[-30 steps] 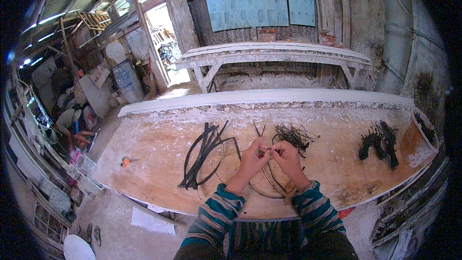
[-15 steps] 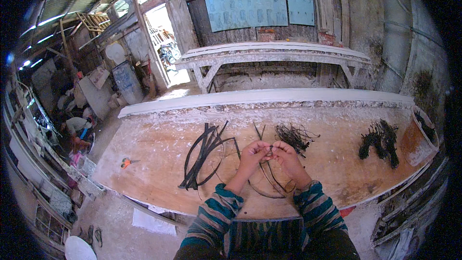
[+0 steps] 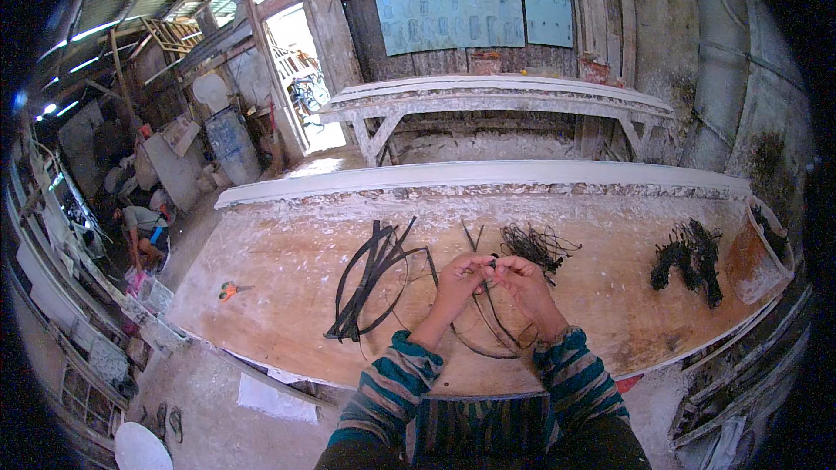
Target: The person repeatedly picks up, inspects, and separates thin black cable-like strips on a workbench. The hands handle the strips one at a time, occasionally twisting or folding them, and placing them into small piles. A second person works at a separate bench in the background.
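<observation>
My left hand and my right hand meet above the middle of the wooden table. Both pinch a thin black strip between thumb and fingers, and it seems looped or knotted at the fingertips, too small to make out. Below my hands the strip hangs and curves across the wood. Left of them lies a loose bundle of long flat black strips. Just beyond my right hand rests a tangle of thin black cords.
Orange-handled scissors lie at the table's left. To the right are clumps of dark knotted cords and a tilted, dusty orange bucket holding more. A white ledge borders the far edge. Another person bends over at far left.
My hands stay together at nearly the same spot, with the fingers shifted slightly around the strip. The person at far left has raised the body a little.
</observation>
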The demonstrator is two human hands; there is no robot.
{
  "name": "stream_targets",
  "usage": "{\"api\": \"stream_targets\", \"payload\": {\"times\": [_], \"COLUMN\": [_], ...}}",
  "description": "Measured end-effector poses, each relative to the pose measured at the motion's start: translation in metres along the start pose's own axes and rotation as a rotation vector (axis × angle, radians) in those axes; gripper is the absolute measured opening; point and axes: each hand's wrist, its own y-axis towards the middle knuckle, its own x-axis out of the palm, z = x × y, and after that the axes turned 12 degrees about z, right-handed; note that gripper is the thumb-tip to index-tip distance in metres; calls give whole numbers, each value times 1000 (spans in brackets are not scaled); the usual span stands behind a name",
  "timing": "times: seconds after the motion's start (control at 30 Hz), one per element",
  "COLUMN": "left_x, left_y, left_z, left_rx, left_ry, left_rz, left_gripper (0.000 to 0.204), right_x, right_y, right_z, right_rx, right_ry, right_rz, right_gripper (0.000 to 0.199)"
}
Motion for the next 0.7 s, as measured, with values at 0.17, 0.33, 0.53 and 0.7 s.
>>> {"api": "stream_targets", "payload": {"times": [0.17,0.33,0.53,0.7], "left_x": [1,-1,-2,-2], "left_y": [-4,-3,-2,1], "left_z": [12,9,7,-2], "left_rx": [-23,-19,-49,18], "left_ry": [2,35,67,30], "left_rz": [-7,9,23,7], "left_gripper": [16,14,12,13], "right_x": [-1,3,6,5], "right_y": [2,0,-1,0], "right_z": [0,-3,-2,2], "right_rx": [-103,-150,-238,-272], "right_ry": [-151,-206,-304,-262], "right_rz": [0,8,26,12], "right_gripper": [11,7,7,12]}}
